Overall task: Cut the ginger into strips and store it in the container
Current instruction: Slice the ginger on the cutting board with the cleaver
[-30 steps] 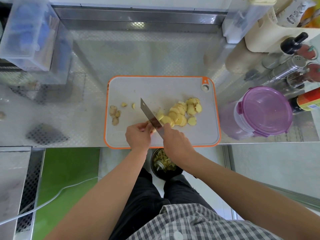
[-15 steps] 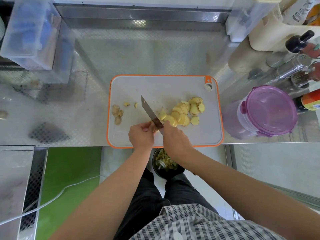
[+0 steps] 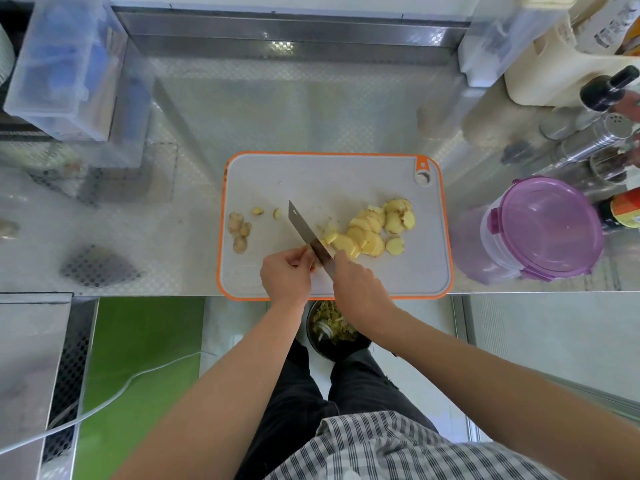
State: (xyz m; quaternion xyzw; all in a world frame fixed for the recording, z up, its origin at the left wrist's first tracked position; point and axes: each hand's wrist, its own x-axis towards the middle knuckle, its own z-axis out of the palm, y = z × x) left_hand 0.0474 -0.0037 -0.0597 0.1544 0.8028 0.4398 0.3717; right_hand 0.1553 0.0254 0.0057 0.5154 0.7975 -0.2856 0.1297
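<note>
A grey cutting board (image 3: 311, 181) with an orange rim lies on the steel counter. A pile of yellow ginger slices (image 3: 372, 233) sits right of its middle. Small ginger trimmings (image 3: 239, 232) lie at its left. My right hand (image 3: 360, 289) grips the handle of a cleaver (image 3: 304, 228), whose blade points away and to the left. My left hand (image 3: 287, 275) is curled against the blade's left side, pinching a small ginger piece that is mostly hidden by my fingers. A container with a purple lid (image 3: 543, 230) stands right of the board.
Bottles and a shaker (image 3: 602, 133) crowd the back right corner. Clear plastic boxes (image 3: 69, 71) stand at the back left. A bin with ginger peelings (image 3: 332, 327) sits on the floor below the counter edge. A white cable (image 3: 104, 400) crosses the green floor.
The hands and cleaver stay at the board's near edge, with the blade shifting only slightly as it works beside the left hand. The slice pile looks unchanged.
</note>
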